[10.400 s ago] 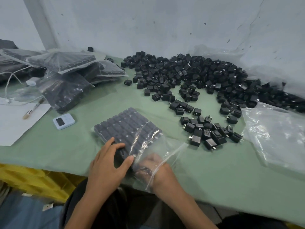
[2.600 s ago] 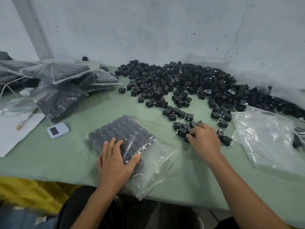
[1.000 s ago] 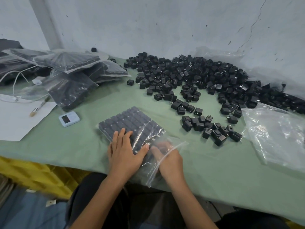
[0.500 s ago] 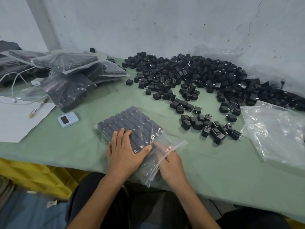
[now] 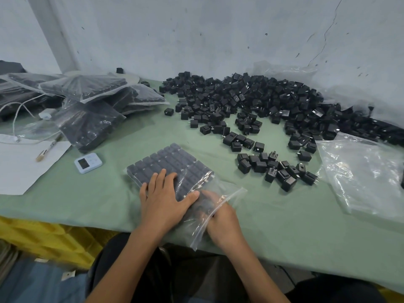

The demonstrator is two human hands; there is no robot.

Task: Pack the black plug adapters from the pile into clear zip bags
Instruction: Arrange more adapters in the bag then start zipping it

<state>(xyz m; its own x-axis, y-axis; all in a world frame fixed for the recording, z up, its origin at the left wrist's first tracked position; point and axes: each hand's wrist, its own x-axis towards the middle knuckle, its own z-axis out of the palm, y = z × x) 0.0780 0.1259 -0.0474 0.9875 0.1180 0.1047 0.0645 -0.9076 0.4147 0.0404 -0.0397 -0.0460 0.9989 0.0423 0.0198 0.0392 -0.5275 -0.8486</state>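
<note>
Grip: left hand (image 5: 162, 200) flat, fingers spread, pressing zip bag (image 5: 231, 191); right hand (image 5: 220, 219) inside bag mouth, grip blurred, cannot tell. Big pile (image 5: 251, 95) by wall (image 5: 218, 29), plenty left. Bag at near table (image 5: 284, 226) edge, rows nearly full. Small loose cluster (image 5: 273, 169) just raided, handful going in.

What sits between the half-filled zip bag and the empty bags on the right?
Head view: a small cluster of loose black plug adapters.
</note>
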